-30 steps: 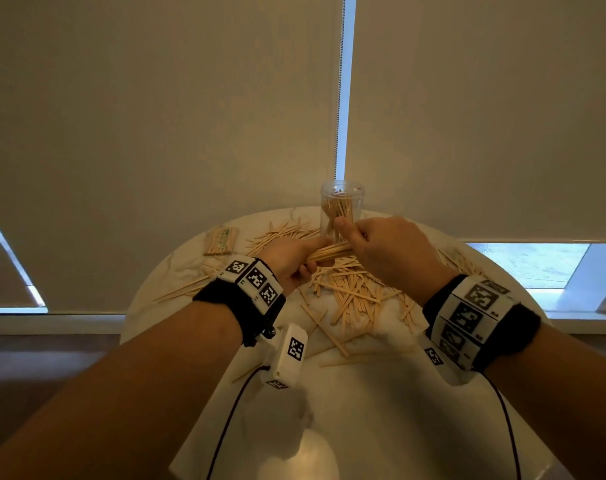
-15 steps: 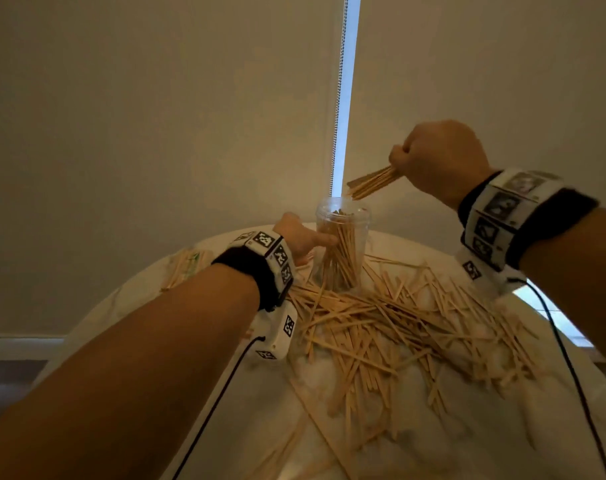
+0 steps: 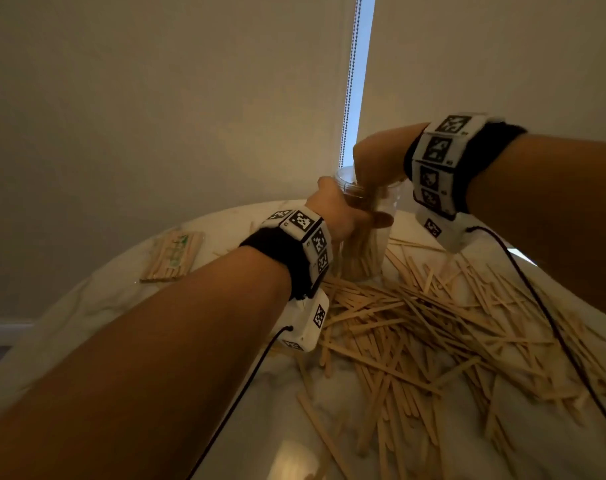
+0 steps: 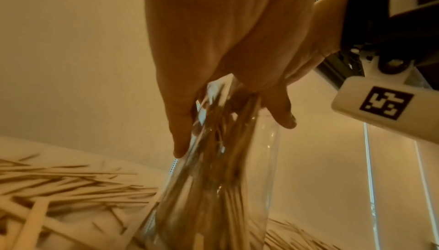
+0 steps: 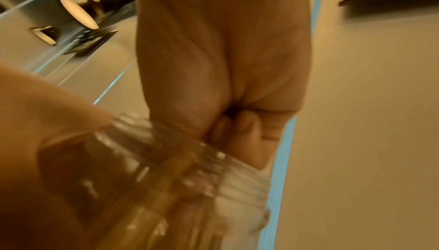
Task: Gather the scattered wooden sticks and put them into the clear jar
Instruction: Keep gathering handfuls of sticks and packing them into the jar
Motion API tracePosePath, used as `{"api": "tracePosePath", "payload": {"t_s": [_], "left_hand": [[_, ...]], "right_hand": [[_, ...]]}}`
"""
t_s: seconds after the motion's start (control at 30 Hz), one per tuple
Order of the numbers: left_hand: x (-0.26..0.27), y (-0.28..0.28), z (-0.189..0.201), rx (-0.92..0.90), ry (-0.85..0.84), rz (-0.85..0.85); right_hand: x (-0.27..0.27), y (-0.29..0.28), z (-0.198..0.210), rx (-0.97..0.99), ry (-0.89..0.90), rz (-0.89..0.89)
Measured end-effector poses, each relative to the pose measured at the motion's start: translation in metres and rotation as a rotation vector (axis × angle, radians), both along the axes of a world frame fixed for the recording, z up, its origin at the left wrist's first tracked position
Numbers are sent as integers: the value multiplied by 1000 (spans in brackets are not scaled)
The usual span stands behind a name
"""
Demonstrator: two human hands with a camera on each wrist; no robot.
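My left hand (image 3: 343, 216) wraps tall clear plastic jar (image 3: 374, 251) on round white table (image 3: 97, 299); right hand (image 3: 376, 164) at rim, fingers curled, feeding thin wooden sticks (image 4: 228, 141); ease bundle straight down, jar steady

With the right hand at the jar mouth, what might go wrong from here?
1. The right hand crowds the clear jar rim; pulling out may tip it, though the left hand grips it.
2. Blur hides whether the bundle is released; sticks may snag.
3. Loose sticks crowd the jar's base, so it may wobble.
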State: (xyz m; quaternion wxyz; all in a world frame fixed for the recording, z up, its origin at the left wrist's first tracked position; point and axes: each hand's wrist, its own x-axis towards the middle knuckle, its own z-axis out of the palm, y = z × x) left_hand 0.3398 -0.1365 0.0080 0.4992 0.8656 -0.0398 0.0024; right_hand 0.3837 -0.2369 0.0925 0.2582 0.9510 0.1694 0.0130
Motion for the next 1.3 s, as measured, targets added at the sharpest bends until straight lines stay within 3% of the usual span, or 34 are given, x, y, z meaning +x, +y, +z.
{"api": "tracePosePath", "payload": {"t_s": [0.13, 0.3, 0.4, 0.5, 0.57, 0.67, 0.83, 1.03, 1.13, 1.3], "left_hand": [[-3, 0, -2, -53, -7, -3], [-5, 2, -3, -28, -32, 2], [-1, 3, -4, 3, -31, -13], [-3, 3, -4, 28, -16, -25], [-22, 5, 6, 167, 39, -24], [-47, 18, 13, 413, 55, -9], [-114, 39, 9, 676, 130, -137], [-220, 55, 3, 919, 386, -375], [-249, 52, -8, 1064, 396, -386], [-249, 55, -15, 1018, 281, -322]], "right_hand": [[8, -4, 4, 305, -71, 135], [1, -12, 3, 338, 19, 133], [-8, -17, 14, 490, 159, 80], [-27, -29, 23, 590, 69, 117], [-45, -37, 26, 632, -29, 150], [-83, -48, 22, 695, -41, 155], [-159, -65, -19, 673, 145, 105], [-217, -62, -79, 415, 468, -296], [-232, -47, -92, 348, 362, -257], [-234, -17, -102, 347, 300, -256]]}}
